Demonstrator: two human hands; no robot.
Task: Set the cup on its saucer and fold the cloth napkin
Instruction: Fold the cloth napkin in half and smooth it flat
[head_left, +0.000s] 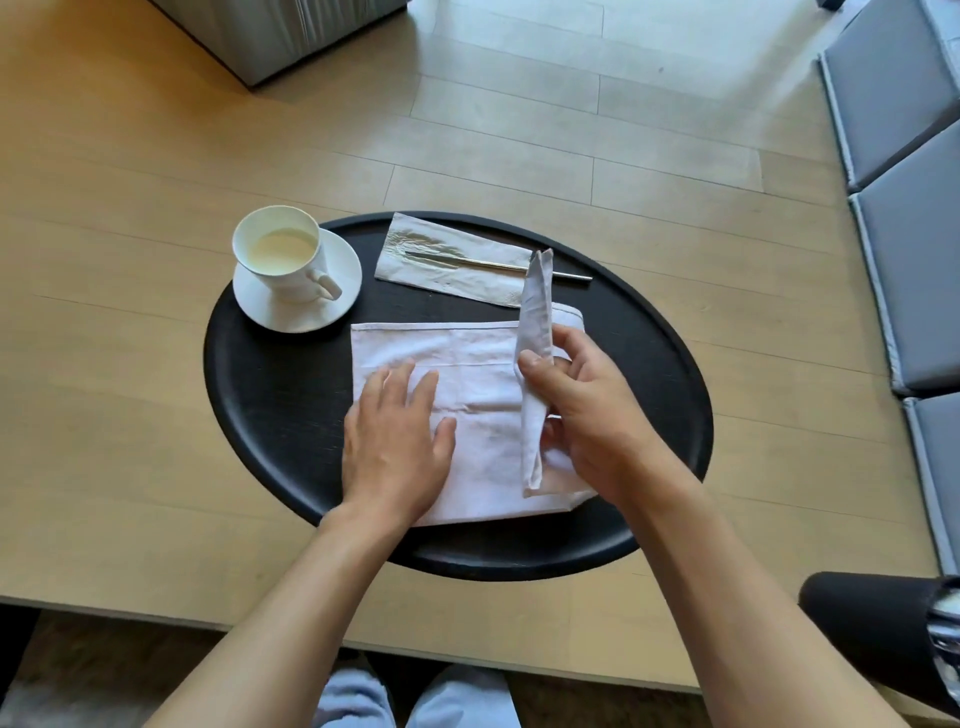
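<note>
A white cup (280, 254) with milky drink stands upright on its white saucer (332, 306) at the back left of a round black tray (260, 395). A white cloth napkin (478, 364) lies partly folded in the tray's middle. My left hand (397, 447) presses flat on the napkin's left part, fingers spread. My right hand (582, 410) pinches the napkin's right edge and holds it lifted upright, so that this flap stands on edge above the rest of the cloth.
A silver paper sleeve (447, 260) with a metal utensil (566, 274) poking out lies at the tray's back. The tray sits on a light wooden table (130, 364). Grey seat cushions (904, 208) line the right side. A black object (883, 623) is at the lower right.
</note>
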